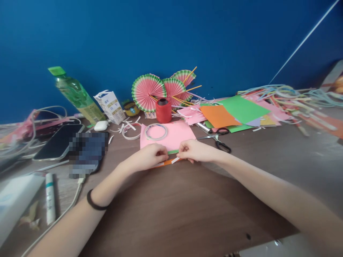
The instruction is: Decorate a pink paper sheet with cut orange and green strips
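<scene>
Close to the front edge of a pink sheet of paper (177, 134), my two hands work side by side. My left hand (150, 156) is closed, its curled fingers pressed on a narrow orange paper strip (167, 162) that runs under both hands. A small white strip (175, 160) sticks out from the pinched fingertips of my right hand (195, 150). A green edge (173, 151) shows under the pink sheet. On that sheet lies a roll of narrow tape (155, 131). Black-handled scissors (221, 139) rest just beyond my right hand.
Behind stand a red thread spool (163, 111) and watermelon-patterned paper fans (148, 92). Colored papers (241, 110) are piled at the right. Leftward are a green bottle (77, 94), a carton (110, 106), phones (60, 141), a marker (50, 198) and a cable (76, 196).
</scene>
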Demonstrator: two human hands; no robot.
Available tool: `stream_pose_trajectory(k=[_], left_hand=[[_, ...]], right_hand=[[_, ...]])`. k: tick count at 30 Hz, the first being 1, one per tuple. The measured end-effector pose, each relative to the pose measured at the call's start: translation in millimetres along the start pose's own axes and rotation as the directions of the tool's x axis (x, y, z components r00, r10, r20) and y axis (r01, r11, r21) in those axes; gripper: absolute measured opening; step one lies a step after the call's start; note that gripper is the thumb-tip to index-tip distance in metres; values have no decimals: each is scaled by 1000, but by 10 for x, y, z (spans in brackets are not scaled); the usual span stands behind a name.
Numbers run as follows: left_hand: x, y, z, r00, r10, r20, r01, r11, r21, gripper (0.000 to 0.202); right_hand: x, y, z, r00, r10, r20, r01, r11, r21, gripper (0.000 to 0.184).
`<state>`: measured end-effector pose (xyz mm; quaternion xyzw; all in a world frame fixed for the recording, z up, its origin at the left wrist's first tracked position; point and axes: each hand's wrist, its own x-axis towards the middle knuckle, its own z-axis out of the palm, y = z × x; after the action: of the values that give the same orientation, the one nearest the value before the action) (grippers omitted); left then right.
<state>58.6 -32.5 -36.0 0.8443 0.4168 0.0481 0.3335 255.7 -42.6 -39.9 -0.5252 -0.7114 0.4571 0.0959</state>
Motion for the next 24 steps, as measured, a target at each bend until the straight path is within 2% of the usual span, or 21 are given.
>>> stream_pose_trajectory(k=[9, 24], left_hand=[[-2, -5, 38, 999, 38, 14, -39, 999, 11, 9], [1, -1, 29, 999, 45, 17, -46, 998, 41, 10]], right_hand=[[-26, -54, 58, 994, 38, -98, -44, 997, -58, 4], [-10, -30, 50, 997, 25, -73, -34, 992, -118, 4]])
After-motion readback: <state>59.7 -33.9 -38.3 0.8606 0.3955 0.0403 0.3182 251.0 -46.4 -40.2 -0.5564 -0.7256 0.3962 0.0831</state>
